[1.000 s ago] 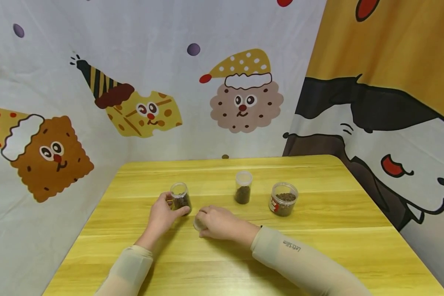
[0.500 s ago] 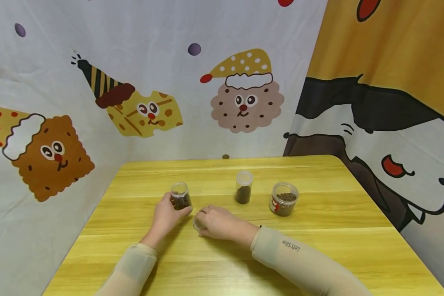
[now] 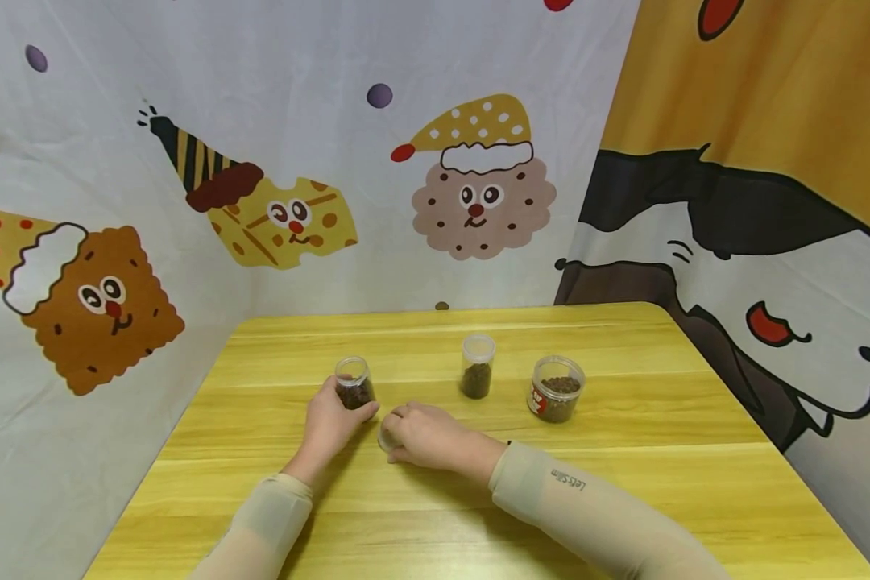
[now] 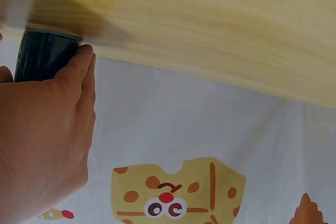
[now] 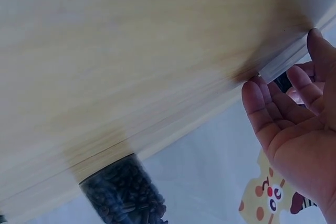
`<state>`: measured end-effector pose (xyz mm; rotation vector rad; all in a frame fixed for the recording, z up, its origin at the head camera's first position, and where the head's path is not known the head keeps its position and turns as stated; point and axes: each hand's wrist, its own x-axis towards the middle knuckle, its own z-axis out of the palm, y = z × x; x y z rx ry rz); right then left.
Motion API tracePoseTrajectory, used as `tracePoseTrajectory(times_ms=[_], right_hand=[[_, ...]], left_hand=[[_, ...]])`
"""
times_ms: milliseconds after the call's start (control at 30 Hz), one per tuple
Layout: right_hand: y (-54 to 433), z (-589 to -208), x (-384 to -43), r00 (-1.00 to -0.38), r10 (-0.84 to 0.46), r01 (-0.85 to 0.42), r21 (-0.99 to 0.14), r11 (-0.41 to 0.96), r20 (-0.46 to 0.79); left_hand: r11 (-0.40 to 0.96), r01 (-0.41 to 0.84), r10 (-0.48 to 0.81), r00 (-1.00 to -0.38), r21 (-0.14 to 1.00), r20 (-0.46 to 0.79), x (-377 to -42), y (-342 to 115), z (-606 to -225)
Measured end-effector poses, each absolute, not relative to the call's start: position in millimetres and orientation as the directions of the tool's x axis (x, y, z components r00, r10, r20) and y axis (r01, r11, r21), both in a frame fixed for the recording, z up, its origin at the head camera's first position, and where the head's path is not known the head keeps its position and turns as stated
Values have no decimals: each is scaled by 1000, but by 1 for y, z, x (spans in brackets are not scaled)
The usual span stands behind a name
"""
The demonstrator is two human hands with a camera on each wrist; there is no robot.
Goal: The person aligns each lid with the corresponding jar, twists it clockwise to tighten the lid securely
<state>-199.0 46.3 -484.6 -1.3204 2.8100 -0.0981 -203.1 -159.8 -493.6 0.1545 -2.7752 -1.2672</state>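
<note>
In the head view, my left hand (image 3: 331, 420) grips a clear jar (image 3: 354, 385) partly filled with dark pieces, thumb on its near right side and fingers behind it. The jar stands upright on the table with its open rim uncovered. Just to its right, my right hand (image 3: 429, 437) holds a clear round lid (image 3: 387, 439) by its edge, low at the tabletop. The right wrist view shows thumb and fingertips at opposite sides of that lid (image 5: 286, 62). The left wrist view has the dark jar (image 4: 44, 53) within the left hand's fingers.
Behind the right hand stands a taller clear jar (image 3: 477, 370) of dark bean-like pieces. A wide, low jar (image 3: 555, 391) with a red label and brown granules is further right. All are on a yellow wood-grain table (image 3: 435, 524), before a cartoon-printed curtain (image 3: 304, 72).
My left hand has shifted slightly to the right, its thumb closer to the lid, while still on the jar. My right hand and the lid stay nearly still.
</note>
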Motion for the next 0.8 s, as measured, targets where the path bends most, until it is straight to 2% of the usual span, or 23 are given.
tracePoseTrajectory(times_ms=[500, 800], right_hand=[[44, -480, -198, -645, -764, -761, -67, 645, -22], [49, -479, -199, -667, -745, -741, -118, 661, 9]], left_hand=[[634, -52, -127, -991, 771, 38, -203, -159, -495], [612, -59, -144, -989, 789, 37, -199, -159, -492]])
